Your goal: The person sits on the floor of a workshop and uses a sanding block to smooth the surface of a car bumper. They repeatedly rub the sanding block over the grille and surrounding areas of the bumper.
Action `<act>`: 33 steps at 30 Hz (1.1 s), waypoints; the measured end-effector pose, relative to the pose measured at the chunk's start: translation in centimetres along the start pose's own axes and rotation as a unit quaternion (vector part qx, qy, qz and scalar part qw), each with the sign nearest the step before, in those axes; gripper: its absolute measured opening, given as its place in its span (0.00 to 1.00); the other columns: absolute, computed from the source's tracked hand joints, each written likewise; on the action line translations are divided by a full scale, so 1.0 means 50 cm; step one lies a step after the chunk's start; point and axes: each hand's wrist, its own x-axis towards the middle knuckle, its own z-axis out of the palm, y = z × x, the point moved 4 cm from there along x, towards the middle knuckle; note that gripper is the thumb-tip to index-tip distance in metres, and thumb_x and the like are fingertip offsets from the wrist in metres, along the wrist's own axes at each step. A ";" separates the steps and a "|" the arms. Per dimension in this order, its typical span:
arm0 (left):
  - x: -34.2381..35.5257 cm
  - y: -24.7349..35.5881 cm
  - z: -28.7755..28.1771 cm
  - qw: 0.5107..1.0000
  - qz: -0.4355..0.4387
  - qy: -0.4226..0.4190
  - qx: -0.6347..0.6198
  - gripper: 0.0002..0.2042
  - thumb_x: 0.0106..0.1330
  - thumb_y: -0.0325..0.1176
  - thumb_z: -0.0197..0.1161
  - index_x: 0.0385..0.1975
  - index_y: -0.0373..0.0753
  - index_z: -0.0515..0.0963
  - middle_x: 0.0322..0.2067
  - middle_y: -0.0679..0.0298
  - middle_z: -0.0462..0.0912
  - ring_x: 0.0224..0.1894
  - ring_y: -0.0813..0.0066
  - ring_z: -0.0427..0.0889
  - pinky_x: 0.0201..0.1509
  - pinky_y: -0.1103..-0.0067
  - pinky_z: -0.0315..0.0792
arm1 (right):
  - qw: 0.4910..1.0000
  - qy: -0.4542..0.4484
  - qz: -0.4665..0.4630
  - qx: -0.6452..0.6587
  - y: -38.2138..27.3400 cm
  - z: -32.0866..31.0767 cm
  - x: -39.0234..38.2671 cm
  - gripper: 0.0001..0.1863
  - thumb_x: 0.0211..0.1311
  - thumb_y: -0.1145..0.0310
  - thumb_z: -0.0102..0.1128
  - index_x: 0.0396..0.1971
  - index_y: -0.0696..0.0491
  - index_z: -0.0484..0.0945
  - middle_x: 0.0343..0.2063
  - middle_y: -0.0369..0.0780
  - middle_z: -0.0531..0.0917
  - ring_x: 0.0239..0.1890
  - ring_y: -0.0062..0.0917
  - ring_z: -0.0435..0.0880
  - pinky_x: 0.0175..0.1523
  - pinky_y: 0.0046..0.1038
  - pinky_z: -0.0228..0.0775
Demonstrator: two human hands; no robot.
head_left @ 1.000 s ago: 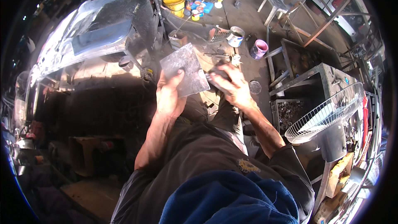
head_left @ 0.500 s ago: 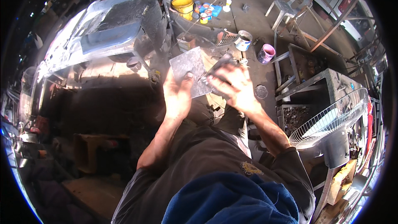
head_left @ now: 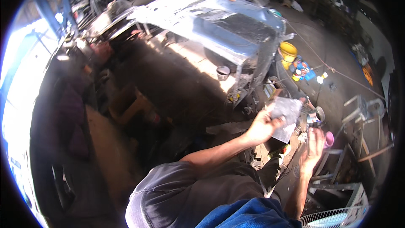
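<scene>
A flat, grey, rectangular sheet with a smeared surface (head_left: 287, 110) is in front of the body, in the left hand (head_left: 260, 128). Its long axis runs nearly up and down in the view, the far end leaning a little to the right. The left thumb presses on its upper face; the other fingers, mostly hidden, are closed around its left edge. The right hand (head_left: 312, 147) is beside the sheet, apart from it, with fingers almost straight and near together; I cannot tell if it holds something. This hand partly covers a pink, round container (head_left: 328, 139). A white-and-blue metal can (head_left: 314, 117) stands just beyond the fingers. Farther away are a yellow plastic bucket (head_left: 288, 54) and a grey plastic chair (head_left: 357, 110).
</scene>
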 end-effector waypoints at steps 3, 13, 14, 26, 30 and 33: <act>-0.010 -0.022 0.028 0.971 0.028 -0.102 0.212 0.14 0.69 0.27 0.52 0.53 0.33 0.70 0.40 0.53 0.80 0.39 0.61 0.79 0.50 0.75 0.72 | 0.995 -0.083 0.018 -0.053 -0.035 0.017 0.014 0.23 0.44 0.84 0.61 0.44 0.53 0.81 0.48 0.44 0.78 0.52 0.43 0.76 0.59 0.39 0.68; -0.009 0.070 0.030 0.890 0.165 0.022 0.426 0.11 0.67 0.28 0.58 0.45 0.32 0.74 0.35 0.58 0.81 0.35 0.71 0.80 0.40 0.77 0.74 | 0.982 -0.158 -0.055 -0.084 -0.042 -0.010 -0.023 0.28 0.43 0.67 0.60 0.51 0.37 0.79 0.51 0.32 0.79 0.54 0.34 0.75 0.52 0.35 0.75; -0.003 0.082 0.030 0.875 0.218 0.089 0.422 0.10 0.68 0.30 0.58 0.44 0.32 0.74 0.34 0.60 0.80 0.34 0.73 0.78 0.40 0.78 0.73 | 0.960 -0.265 0.079 -0.042 -0.035 -0.017 -0.033 0.28 0.46 0.67 0.58 0.54 0.38 0.77 0.53 0.35 0.77 0.54 0.36 0.74 0.53 0.37 0.73; 0.015 0.006 0.012 0.994 -0.088 0.051 -0.052 0.24 0.65 0.30 0.62 0.60 0.36 0.65 0.52 0.56 0.74 0.52 0.64 0.76 0.57 0.68 0.72 | 0.985 -0.146 -0.002 -0.089 -0.027 -0.038 -0.055 0.42 0.36 0.66 0.68 0.61 0.32 0.70 0.59 0.38 0.68 0.63 0.37 0.66 0.61 0.49 0.59; -0.002 -0.003 0.033 0.984 -0.118 0.094 0.093 0.26 0.64 0.30 0.60 0.63 0.35 0.63 0.56 0.54 0.71 0.56 0.62 0.72 0.60 0.68 0.67 | 0.984 -0.126 -0.078 -0.097 -0.059 -0.036 -0.043 0.36 0.36 0.61 0.66 0.56 0.32 0.74 0.55 0.33 0.71 0.61 0.31 0.67 0.58 0.52 0.59; -0.011 -0.003 0.034 0.983 -0.131 0.106 0.077 0.25 0.65 0.29 0.59 0.62 0.35 0.64 0.55 0.55 0.72 0.56 0.62 0.73 0.60 0.68 0.68 | 0.983 -0.106 -0.081 -0.128 -0.069 -0.039 -0.027 0.36 0.38 0.59 0.66 0.56 0.34 0.74 0.55 0.32 0.71 0.61 0.29 0.67 0.57 0.52 0.59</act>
